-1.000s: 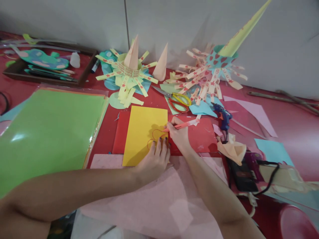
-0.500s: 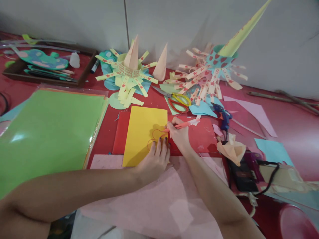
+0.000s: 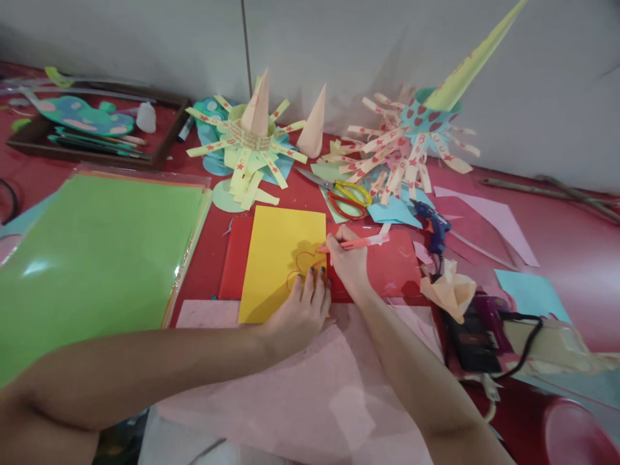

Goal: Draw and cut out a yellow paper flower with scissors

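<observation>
A yellow sheet of paper (image 3: 276,258) lies over a red folder-like sheet (image 3: 394,265). My left hand (image 3: 303,307) rests on its lower right part, fingers stretched out and flat. Between the fingers of my right hand (image 3: 349,261) is a pink-red pen (image 3: 365,241), its tip touching the yellow paper near the right edge. Under the tip shows a red heart outline (image 3: 306,254), with another curved red line lower down, partly covered by my left fingers.
Scissors (image 3: 346,194) with yellow and red handles lie behind the paper. Paper crowns with cones stand by the wall, one at left (image 3: 249,132), one at right (image 3: 431,116). A blue glue gun (image 3: 434,226) lies at right. Green sheets (image 3: 106,252) in clear plastic cover the left.
The pen tip has moved slightly up and left on the yellow paper, and the heart's upper right curve is now drawn. My left hand has stayed in place.
</observation>
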The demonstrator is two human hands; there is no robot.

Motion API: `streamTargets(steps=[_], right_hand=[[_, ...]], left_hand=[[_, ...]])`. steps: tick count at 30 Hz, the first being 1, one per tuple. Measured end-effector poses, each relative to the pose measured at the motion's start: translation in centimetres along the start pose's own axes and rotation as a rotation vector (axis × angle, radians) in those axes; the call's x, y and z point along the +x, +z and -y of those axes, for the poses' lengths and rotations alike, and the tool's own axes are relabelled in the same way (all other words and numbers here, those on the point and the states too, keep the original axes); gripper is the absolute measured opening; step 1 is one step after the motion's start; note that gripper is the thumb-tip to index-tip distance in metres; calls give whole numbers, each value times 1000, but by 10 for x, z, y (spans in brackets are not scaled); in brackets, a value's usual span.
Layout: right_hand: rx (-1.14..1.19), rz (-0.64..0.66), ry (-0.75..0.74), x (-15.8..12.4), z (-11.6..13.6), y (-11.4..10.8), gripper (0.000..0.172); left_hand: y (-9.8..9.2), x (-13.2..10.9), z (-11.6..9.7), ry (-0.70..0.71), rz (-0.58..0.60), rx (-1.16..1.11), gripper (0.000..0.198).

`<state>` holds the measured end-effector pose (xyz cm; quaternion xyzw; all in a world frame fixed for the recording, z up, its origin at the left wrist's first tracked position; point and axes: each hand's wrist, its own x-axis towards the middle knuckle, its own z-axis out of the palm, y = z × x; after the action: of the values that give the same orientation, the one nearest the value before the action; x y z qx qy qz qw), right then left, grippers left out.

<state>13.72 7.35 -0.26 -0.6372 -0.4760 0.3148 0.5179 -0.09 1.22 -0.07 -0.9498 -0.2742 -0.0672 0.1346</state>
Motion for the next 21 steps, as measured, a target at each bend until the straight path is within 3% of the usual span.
streamTargets(steps=[5,21], right_hand=[[25,35,-5,1,-2,-1,33],[-45,-56,-21,0,3,-1,31]], left_hand=[[0,0,0,-3,2,-32,49],[0,0,0,-10,10,-69,49]])
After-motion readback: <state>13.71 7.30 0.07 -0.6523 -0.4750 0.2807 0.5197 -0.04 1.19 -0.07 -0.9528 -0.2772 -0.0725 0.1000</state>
